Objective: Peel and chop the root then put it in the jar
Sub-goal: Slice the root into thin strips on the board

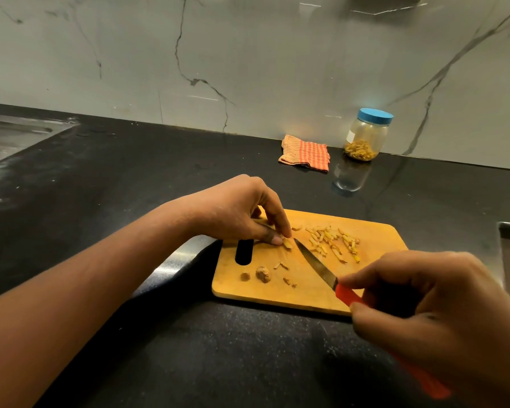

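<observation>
The root (287,244) is down to a small yellow stub on the wooden cutting board (306,293), near its far left corner. The left hand (242,210) pinches it there between thumb and fingertips. The right hand (433,313) is curled round the red handle of a knife (318,265), whose tip lies just beside the stub. Peeling looks finished and chopping nearly so: a loose heap of cut strips (333,241) lies on the far side of the board, right of the blade, and a few knobbly lumps (262,273), probably trimmings, sit near the front edge. The jar (365,139) stands well apart by the wall with its blue lid (375,115) on, already holding some yellow pieces, beside a checked cloth (305,153) on the dark counter (189,348). What is left, by my reading, is slicing this last stub, opening the jar and moving the strips into it.
</observation>
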